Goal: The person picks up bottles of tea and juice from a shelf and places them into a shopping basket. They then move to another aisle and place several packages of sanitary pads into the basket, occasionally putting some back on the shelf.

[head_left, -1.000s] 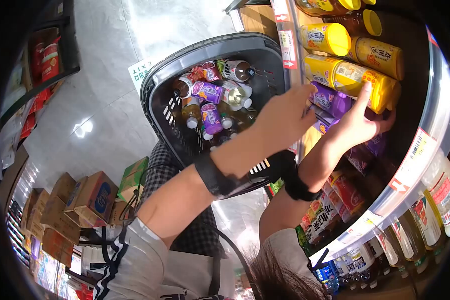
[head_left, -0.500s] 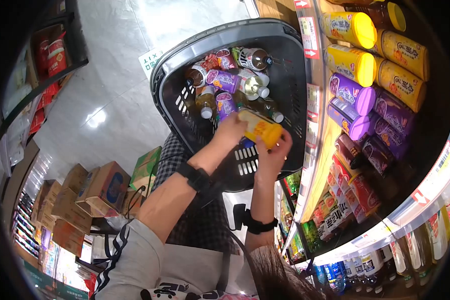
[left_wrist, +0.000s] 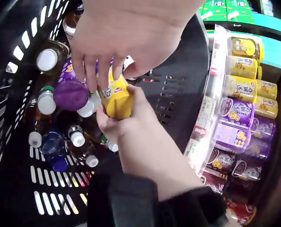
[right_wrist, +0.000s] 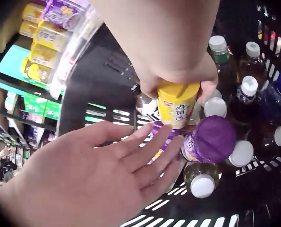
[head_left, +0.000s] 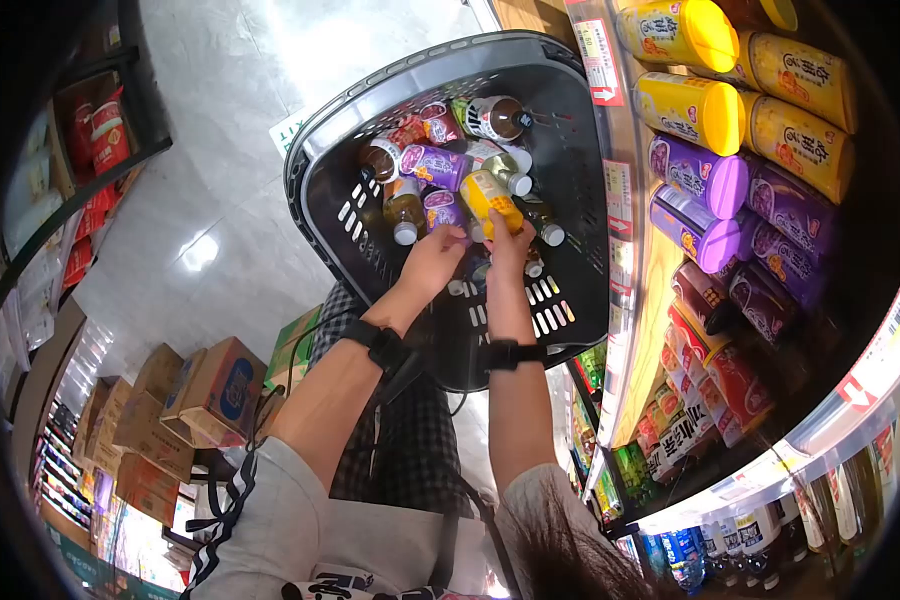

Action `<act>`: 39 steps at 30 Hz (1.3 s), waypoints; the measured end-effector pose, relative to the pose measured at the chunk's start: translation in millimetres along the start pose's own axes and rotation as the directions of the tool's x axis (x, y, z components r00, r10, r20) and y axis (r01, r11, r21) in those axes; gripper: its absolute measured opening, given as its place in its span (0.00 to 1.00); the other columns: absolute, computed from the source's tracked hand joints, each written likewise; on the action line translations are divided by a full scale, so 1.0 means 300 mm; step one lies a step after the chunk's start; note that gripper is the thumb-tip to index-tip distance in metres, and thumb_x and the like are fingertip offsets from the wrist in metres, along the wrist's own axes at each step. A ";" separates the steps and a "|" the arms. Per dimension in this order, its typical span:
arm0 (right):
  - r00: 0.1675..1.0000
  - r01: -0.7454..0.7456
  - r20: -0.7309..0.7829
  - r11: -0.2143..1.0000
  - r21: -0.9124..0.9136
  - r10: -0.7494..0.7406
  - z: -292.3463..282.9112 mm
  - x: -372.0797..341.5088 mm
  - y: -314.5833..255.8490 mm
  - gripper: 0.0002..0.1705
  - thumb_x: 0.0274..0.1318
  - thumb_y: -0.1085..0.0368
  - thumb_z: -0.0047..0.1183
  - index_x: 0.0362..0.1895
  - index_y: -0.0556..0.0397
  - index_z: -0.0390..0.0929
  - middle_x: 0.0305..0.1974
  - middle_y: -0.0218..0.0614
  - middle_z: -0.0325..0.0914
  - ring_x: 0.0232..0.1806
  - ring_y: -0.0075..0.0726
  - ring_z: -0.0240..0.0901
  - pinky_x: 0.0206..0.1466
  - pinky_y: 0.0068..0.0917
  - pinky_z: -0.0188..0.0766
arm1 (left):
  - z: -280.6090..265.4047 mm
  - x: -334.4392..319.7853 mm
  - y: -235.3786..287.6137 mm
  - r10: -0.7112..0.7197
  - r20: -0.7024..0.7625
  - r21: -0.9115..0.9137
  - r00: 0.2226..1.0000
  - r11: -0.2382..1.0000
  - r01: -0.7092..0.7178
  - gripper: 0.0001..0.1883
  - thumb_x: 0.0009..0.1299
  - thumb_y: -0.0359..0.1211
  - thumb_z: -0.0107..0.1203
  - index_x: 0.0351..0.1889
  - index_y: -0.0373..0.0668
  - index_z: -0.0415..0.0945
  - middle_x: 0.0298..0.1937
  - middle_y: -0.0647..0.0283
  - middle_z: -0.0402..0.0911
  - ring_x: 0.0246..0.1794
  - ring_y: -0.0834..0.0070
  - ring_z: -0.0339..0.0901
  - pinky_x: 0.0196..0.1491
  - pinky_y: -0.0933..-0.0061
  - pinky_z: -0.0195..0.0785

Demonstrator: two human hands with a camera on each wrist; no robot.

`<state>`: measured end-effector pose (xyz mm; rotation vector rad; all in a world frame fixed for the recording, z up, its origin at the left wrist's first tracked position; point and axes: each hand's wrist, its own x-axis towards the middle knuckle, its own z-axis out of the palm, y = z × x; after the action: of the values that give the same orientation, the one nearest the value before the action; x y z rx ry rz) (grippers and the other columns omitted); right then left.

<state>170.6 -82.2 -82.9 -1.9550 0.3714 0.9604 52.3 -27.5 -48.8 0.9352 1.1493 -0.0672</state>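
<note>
A yellow can with a yellow plastic lid is tilted among the drinks in the black basket. My right hand grips it round the lid end; the right wrist view shows thumb and fingers at either side of the can. Just left of it is my left hand, its fingers extended and holding nothing. Those fingers lie close by the can in the right wrist view. Beneath and around are purple-lidded cans and several bottles, including one with a blue cap.
At the right, a curved shelf carries yellow cans, purple cans and dark brown ones. Its price-tag edge runs close beside the basket. Cardboard cartons are stacked at the lower left, and red packets stand on the far left.
Both hands have come from the shelf to the basket with the yellow can. Both held it half a second ago; since then it has moved farther into the basket and the left hand has let go.
</note>
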 end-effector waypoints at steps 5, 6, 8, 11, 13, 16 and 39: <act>0.995 0.076 0.083 0.958 -0.277 -0.055 -0.091 0.183 0.120 0.38 0.52 0.54 0.52 0.62 0.57 0.54 0.55 0.45 0.63 0.52 0.39 0.65 0.48 0.33 0.66 | -0.008 -0.006 0.029 0.000 -0.018 0.016 1.000 1.000 0.001 0.14 0.62 0.26 0.44 0.46 0.35 0.68 0.39 0.60 0.76 0.42 0.75 0.72 0.46 0.77 0.63; 0.995 0.007 0.096 0.958 -0.286 0.022 -0.101 0.174 0.102 0.37 0.53 0.53 0.51 0.63 0.55 0.53 0.55 0.45 0.64 0.52 0.40 0.65 0.48 0.33 0.65 | -0.007 -0.012 0.045 0.006 -0.025 0.007 1.000 1.000 -0.006 0.13 0.62 0.26 0.44 0.46 0.35 0.68 0.39 0.60 0.76 0.41 0.75 0.72 0.46 0.77 0.63; 0.964 -0.099 0.213 0.961 -0.259 0.157 -0.122 0.179 0.085 0.35 0.56 0.52 0.47 0.65 0.48 0.51 0.55 0.43 0.65 0.51 0.40 0.66 0.49 0.34 0.65 | -0.006 -0.024 0.070 0.024 -0.027 0.029 0.999 0.999 -0.024 0.13 0.62 0.27 0.45 0.46 0.35 0.68 0.39 0.61 0.76 0.41 0.75 0.72 0.46 0.77 0.63; 0.953 -0.098 0.247 0.951 -0.292 0.174 -0.129 0.187 0.074 0.33 0.57 0.53 0.44 0.64 0.50 0.53 0.53 0.45 0.66 0.49 0.40 0.66 0.48 0.33 0.65 | -0.002 -0.033 0.079 0.050 -0.027 0.044 0.998 0.998 -0.048 0.13 0.62 0.27 0.45 0.45 0.36 0.68 0.39 0.61 0.76 0.41 0.75 0.72 0.45 0.77 0.63; 0.993 0.110 0.093 0.897 -0.428 -0.078 -0.143 0.317 0.230 0.30 0.56 0.57 0.46 0.61 0.53 0.57 0.51 0.45 0.67 0.48 0.38 0.66 0.48 0.33 0.65 | -0.004 -0.036 0.088 0.069 -0.026 0.038 0.997 0.997 -0.068 0.13 0.63 0.27 0.45 0.45 0.36 0.69 0.39 0.61 0.76 0.41 0.75 0.72 0.45 0.77 0.64; 0.934 0.334 0.022 0.852 -0.403 -0.356 -0.114 0.237 0.115 0.25 0.53 0.64 0.47 0.56 0.56 0.63 0.48 0.45 0.68 0.47 0.37 0.67 0.48 0.32 0.64 | -0.007 -0.036 0.095 0.104 -0.044 0.023 0.994 0.994 -0.103 0.12 0.62 0.26 0.46 0.44 0.36 0.69 0.39 0.62 0.74 0.40 0.76 0.72 0.44 0.77 0.64; 0.090 0.726 0.171 -0.053 -0.685 -0.981 0.208 -0.138 -1.085 0.41 0.34 0.61 0.65 0.54 0.58 0.61 0.45 0.53 0.68 0.48 0.56 0.64 0.52 0.42 0.61 | -0.082 -0.128 0.529 0.506 -0.097 0.291 0.857 0.838 -0.462 0.13 0.62 0.30 0.47 0.43 0.35 0.69 0.39 0.50 0.75 0.40 0.58 0.74 0.43 0.66 0.66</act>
<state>304.6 144.1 123.0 -2.2835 -1.2285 -0.3716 94.5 74.3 74.2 1.4707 1.0393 0.2911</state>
